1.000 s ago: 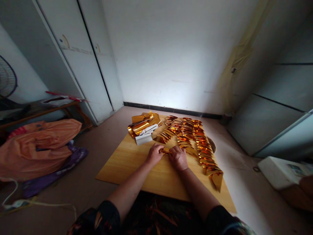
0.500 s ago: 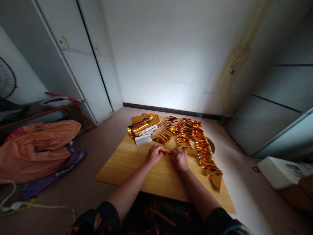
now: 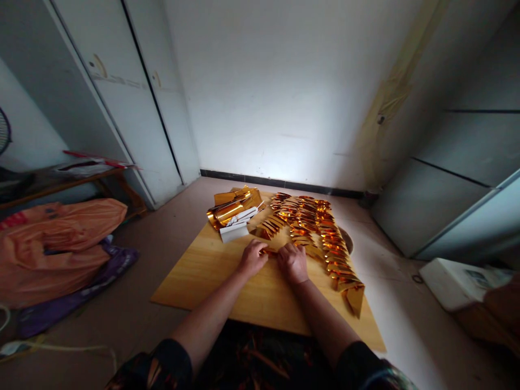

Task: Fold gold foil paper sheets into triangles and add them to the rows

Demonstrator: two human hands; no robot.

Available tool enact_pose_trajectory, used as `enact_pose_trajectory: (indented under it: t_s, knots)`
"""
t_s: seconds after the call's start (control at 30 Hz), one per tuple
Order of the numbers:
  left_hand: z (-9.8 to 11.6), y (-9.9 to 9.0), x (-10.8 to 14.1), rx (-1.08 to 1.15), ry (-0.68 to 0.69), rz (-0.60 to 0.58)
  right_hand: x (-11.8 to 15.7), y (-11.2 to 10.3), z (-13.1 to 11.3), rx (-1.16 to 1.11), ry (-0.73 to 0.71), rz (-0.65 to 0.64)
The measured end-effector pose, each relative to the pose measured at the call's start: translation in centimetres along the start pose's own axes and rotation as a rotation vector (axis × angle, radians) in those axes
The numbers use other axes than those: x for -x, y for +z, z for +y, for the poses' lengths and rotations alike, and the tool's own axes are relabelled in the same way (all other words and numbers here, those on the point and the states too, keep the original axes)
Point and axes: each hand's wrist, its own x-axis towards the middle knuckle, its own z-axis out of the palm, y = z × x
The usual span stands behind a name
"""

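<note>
A small folded piece of gold foil paper (image 3: 271, 251) lies between my two hands, just above the wooden board. My left hand (image 3: 253, 258) is closed on its left end. On its right end the fingers of my right hand (image 3: 293, 262) are curled and pressed down. Both hands hide most of its shape. Beyond my right hand, rows of folded gold foil paper pieces (image 3: 333, 246) stand nested together, running toward the board's right corner. A shorter row of folded pieces (image 3: 269, 226) sits just past my hands.
The wooden board (image 3: 203, 271) carries a pile of gold foil sheets (image 3: 233, 208) and a white paper piece (image 3: 234, 233) at its far left. An orange cloth or bag (image 3: 60, 238) lies at left. A white box (image 3: 450, 284) stands on the floor at right.
The whole view has shifted slightly, with things appearing a little further left. Both hands stay on the same gold foil piece, which now shows as a thinner strip between them.
</note>
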Motion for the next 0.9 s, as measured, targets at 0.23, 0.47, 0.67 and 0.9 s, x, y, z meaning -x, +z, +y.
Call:
enact_pose_trajectory:
  t_s: [0.23,0.47,0.67,0.9]
  knots:
    - [0.1,-0.6,0.8,0.204,-0.017,-0.061,-0.6,-2.5,1.6,0.039,0.023,0.065]
    - [0.1,-1.0,1.0,0.219,-0.024,-0.089,-1.5,-5.5,8.4,0.176,0.146,0.081]
    - [0.6,-1.3,1.0,0.178,-0.013,-0.086,-2.1,-5.0,12.3,0.250,0.177,0.010]
    - [0.7,-1.5,1.1,0.162,-0.008,-0.098,-2.9,-3.7,13.1,0.303,0.159,-0.076]
